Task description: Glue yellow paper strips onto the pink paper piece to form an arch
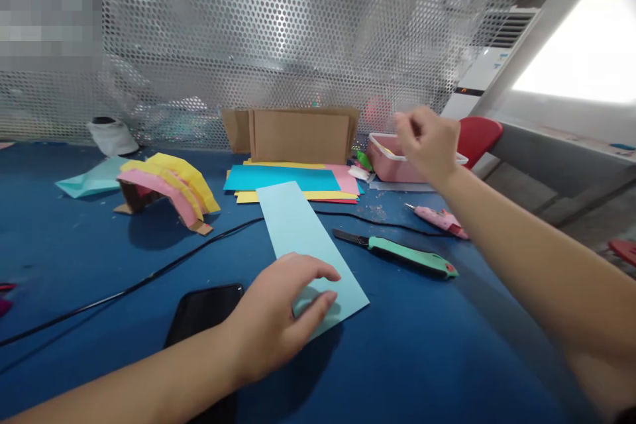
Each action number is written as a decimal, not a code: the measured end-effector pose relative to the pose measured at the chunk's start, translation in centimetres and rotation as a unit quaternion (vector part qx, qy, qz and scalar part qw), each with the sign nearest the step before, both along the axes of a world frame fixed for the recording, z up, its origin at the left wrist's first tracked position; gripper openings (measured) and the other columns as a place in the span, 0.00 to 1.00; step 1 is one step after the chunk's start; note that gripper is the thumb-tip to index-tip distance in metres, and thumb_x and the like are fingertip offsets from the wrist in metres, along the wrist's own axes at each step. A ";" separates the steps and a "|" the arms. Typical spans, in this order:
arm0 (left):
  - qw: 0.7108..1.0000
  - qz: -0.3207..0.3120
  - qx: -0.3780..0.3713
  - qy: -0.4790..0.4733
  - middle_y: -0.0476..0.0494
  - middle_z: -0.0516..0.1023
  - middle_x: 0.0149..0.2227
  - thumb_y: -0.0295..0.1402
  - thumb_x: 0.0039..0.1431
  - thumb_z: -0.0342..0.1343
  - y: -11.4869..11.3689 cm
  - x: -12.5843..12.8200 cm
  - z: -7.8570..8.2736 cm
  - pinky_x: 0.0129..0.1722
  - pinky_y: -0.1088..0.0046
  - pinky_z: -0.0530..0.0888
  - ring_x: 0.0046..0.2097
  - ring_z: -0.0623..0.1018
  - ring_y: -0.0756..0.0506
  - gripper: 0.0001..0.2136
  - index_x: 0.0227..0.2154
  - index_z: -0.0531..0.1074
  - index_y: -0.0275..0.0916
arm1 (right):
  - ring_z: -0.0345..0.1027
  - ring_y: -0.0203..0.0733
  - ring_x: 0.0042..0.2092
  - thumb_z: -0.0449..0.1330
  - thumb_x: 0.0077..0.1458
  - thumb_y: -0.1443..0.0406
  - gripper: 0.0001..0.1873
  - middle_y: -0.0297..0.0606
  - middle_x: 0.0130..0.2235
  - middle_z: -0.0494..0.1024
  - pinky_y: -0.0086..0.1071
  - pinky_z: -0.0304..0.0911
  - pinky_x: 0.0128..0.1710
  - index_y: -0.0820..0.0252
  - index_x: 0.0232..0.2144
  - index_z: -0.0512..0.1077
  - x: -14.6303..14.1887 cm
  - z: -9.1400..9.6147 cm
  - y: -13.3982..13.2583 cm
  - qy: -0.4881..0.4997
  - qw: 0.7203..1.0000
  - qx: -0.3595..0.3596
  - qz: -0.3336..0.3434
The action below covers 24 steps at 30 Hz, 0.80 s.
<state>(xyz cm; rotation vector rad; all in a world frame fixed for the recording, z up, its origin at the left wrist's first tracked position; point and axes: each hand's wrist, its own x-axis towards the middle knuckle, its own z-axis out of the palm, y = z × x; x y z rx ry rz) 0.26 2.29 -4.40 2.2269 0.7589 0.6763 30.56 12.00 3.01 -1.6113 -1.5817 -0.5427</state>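
Note:
My left hand (pixel 281 315) rests on the near end of a light blue paper strip (pixel 308 232), with thumb and index finger apart. The strip's far end overlaps a stack of coloured paper (pixel 278 177). In the air, in front of a pink basket (pixel 390 162), my right hand (pixel 428 142) is closed with its fingers curled; whether anything is in them I cannot make out. A green-handled utility knife (pixel 410 255) lies to the right of the strip. Partly covered by my left forearm is a black phone (pixel 203 311).
A pink and yellow paper arch on cardboard (pixel 169 185) stands on the left of the blue table (pixel 99 258). A black cable (pixel 163 269) crosses the table under the strip. At the right lies a pink glue gun (pixel 440 220). Cardboard pieces (pixel 301 136) lean at the back.

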 end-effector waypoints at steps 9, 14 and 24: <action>0.947 -0.059 0.220 0.225 0.33 0.59 0.66 0.50 0.59 0.52 -1.2 -0.3 -0.8 0.62 0.39 0.56 0.68 0.51 0.26 0.28 0.56 0.66 0.36 | 0.62 0.55 0.57 0.52 0.57 0.63 0.30 0.58 0.55 0.68 0.49 0.62 0.52 0.71 0.60 0.58 5.2 -2.5 0.2 -0.057 0.990 -0.126 0.027; 0.934 -0.074 0.202 0.284 0.32 0.59 0.66 0.49 0.59 0.50 -0.1 -0.7 0.3 0.61 0.41 0.61 0.67 0.54 0.24 0.28 0.56 0.66 0.35 | 0.74 0.44 0.43 0.55 0.58 0.52 0.22 0.39 0.46 0.78 0.39 0.70 0.45 0.54 0.52 0.70 0.5 -4.6 -7.1 -0.122 0.940 -0.262 0.181; 0.927 -0.093 0.171 0.322 0.33 0.51 0.68 0.51 0.59 0.47 0.7 -0.4 0.0 0.63 0.46 0.59 0.68 0.50 0.28 0.34 0.63 0.59 0.32 | 0.70 0.45 0.52 0.50 0.64 0.62 0.19 0.45 0.52 0.75 0.43 0.68 0.52 0.54 0.56 0.68 1.1 -9.9 -14.0 -0.165 0.919 -0.279 0.224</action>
